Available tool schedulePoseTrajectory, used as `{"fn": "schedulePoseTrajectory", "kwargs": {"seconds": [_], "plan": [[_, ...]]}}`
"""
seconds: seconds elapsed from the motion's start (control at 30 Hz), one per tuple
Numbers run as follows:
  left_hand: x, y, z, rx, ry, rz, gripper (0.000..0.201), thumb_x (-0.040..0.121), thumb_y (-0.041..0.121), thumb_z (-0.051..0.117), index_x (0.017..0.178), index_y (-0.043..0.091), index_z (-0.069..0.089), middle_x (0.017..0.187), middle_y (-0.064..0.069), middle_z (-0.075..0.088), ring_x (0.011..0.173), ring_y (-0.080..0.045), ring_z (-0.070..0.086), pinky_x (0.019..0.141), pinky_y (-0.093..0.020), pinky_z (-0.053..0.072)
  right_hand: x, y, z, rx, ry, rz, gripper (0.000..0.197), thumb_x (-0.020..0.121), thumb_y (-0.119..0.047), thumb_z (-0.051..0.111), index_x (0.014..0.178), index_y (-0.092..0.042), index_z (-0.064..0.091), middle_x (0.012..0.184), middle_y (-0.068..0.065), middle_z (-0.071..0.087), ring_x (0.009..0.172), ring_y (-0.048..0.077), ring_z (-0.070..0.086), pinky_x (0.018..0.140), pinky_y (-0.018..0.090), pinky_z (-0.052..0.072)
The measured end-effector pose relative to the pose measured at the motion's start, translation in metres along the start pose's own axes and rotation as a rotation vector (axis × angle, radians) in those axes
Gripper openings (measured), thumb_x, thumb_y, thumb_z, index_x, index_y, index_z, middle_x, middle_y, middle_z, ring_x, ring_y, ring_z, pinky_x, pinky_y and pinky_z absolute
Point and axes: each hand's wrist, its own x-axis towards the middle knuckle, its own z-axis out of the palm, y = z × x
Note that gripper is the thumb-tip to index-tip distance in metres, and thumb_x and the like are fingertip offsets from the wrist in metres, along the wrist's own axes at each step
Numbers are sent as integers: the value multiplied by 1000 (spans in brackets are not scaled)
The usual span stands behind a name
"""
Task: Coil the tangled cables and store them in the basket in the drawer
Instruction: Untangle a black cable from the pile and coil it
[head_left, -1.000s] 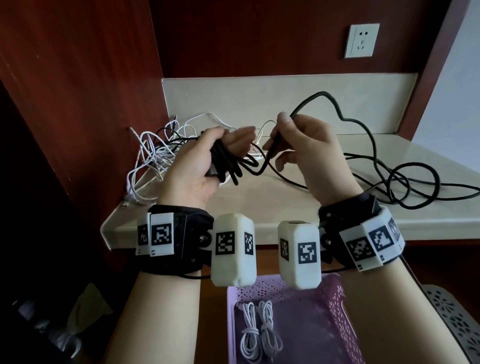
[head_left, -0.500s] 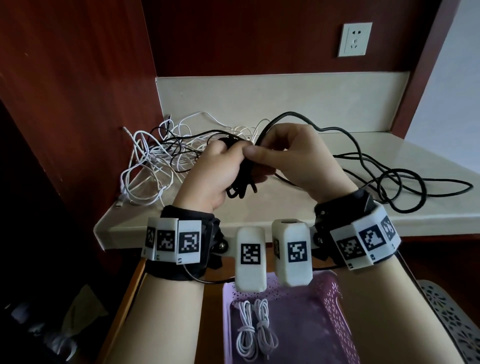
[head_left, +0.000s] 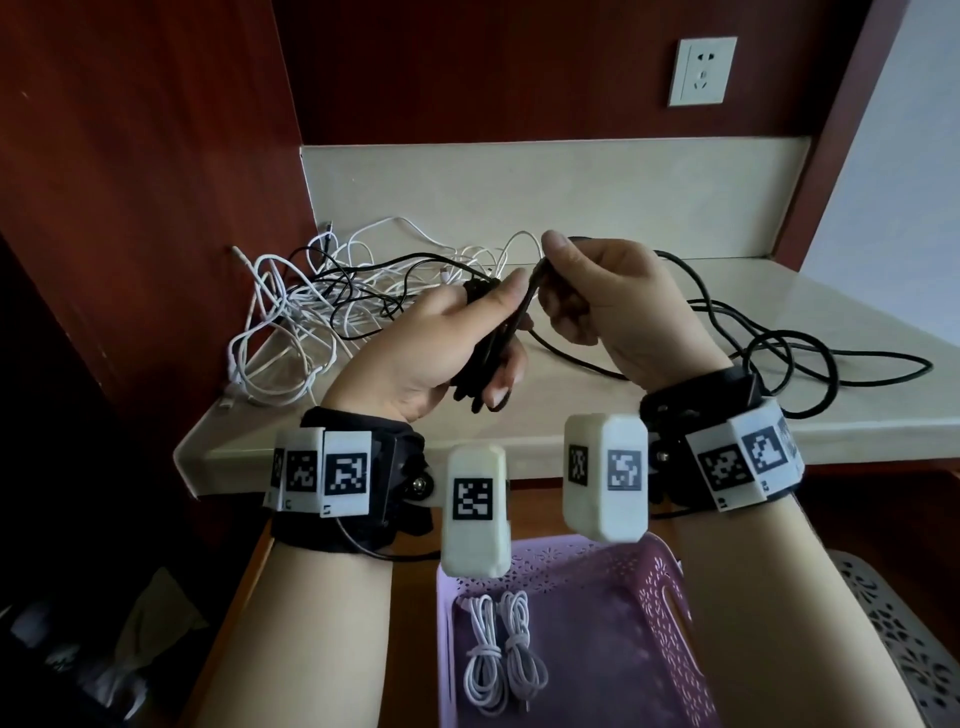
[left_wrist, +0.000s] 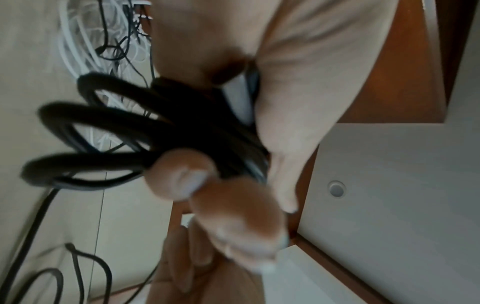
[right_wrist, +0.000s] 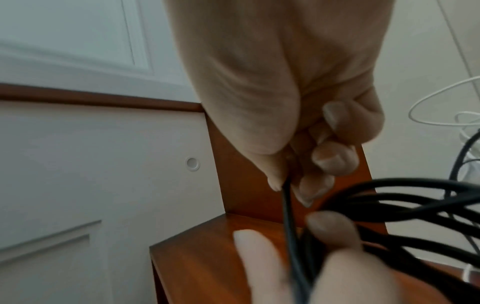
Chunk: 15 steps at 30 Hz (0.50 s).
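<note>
My left hand (head_left: 467, 343) grips a bundle of black cable loops (head_left: 483, 364) above the counter's front edge; in the left wrist view the black cable loops (left_wrist: 124, 131) fan out from under the thumb. My right hand (head_left: 587, 296) pinches the running strand of the same black cable (right_wrist: 287, 205) between thumb and forefinger, just right of the bundle. The rest of that black cable (head_left: 810, 358) trails in loose loops over the counter to the right. A tangle of white and thin black cables (head_left: 322, 312) lies at the back left. The purple basket (head_left: 670, 597) sits in the open drawer below, holding two coiled white cables (head_left: 504, 654).
The cream counter (head_left: 649, 415) is boxed in by a red-brown wooden wall on the left and behind. A white wall socket (head_left: 701, 70) is mounted above. A white perforated basket (head_left: 904, 644) stands at the lower right. Dark clutter lies on the floor at the lower left.
My hands came together at the bundle half a second ago; now the right hand has drawn slightly away to the right, lifting the strand, while the left hand keeps hold of the loops.
</note>
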Motion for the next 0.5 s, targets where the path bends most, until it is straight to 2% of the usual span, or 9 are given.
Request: {"fn": "schedulePoseTrajectory", "kwargs": {"seconds": [0.07, 0.17, 0.23, 0.3, 0.33, 0.37, 0.4, 0.47, 0.5], "plan": [[-2, -1, -2, 0, -105, 27, 38, 91, 42, 47, 81, 6, 55, 48, -6, 55, 32, -16, 45, 37, -22, 28, 2, 2, 3, -65, 2, -18, 38, 99, -26, 49, 73, 2, 56, 46, -3, 51, 38, 13, 37, 38, 19, 26], [-2, -3, -8, -66, -144, 7, 31, 90, 27, 61, 61, 15, 57, 40, 1, 44, 28, -10, 34, 35, -27, 21, 6, 8, 4, -310, 188, -156, 32, 90, -27, 64, 71, -2, 58, 53, -4, 53, 46, 10, 42, 46, 20, 33], [0, -2, -12, -233, -102, -41, 32, 87, 20, 55, 58, 8, 48, 32, 6, 33, 24, -5, 24, 33, -17, 22, 8, 13, 2, -491, 292, -339, 13, 87, -22, 66, 86, -9, 63, 79, -6, 61, 70, 5, 50, 63, 16, 40], [0, 1, -17, -460, -105, -83, 27, 87, 21, 46, 62, 11, 50, 29, 9, 28, 24, -4, 14, 29, -15, 19, 9, 22, -2, -659, 189, -453, 21, 88, -15, 59, 107, -11, 65, 108, -3, 63, 102, 9, 54, 91, 18, 41], [0, 1, -20, -578, -134, -91, 27, 87, 22, 44, 64, 13, 53, 29, 9, 26, 25, -6, 11, 29, -17, 18, 9, 26, -4, -666, 108, -431, 26, 89, -12, 56, 113, -10, 64, 113, -4, 63, 108, 7, 54, 97, 20, 39], [0, 1, -23, -687, -182, -87, 26, 88, 21, 45, 67, 11, 56, 30, 8, 26, 27, -8, 12, 30, -18, 20, 8, 28, -3, -634, 52, -374, 26, 91, -11, 54, 115, -9, 64, 108, -8, 65, 105, 0, 56, 95, 17, 41], [1, 0, -27, -802, -255, -71, 25, 90, 19, 46, 72, 8, 58, 33, 8, 27, 28, -10, 17, 32, -20, 24, 7, 30, -2, -616, 18, -325, 22, 94, -12, 53, 111, -9, 65, 97, -13, 66, 92, -7, 58, 87, 13, 43], [1, 0, -34, -1011, -347, -42, 24, 96, 14, 44, 83, -3, 56, 41, 2, 33, 33, -15, 28, 38, -26, 31, 8, 31, 3, -599, 51, -285, 20, 97, -17, 49, 92, -6, 65, 69, -8, 60, 63, 1, 52, 66, 19, 42], [1, 2, -37, -1035, -316, -18, 25, 98, 13, 41, 87, -6, 54, 43, -1, 35, 35, -17, 31, 41, -29, 32, 8, 31, 5, -572, 66, -273, 27, 98, -21, 48, 81, -5, 60, 61, -3, 52, 56, 8, 44, 59, 22, 37]]}}
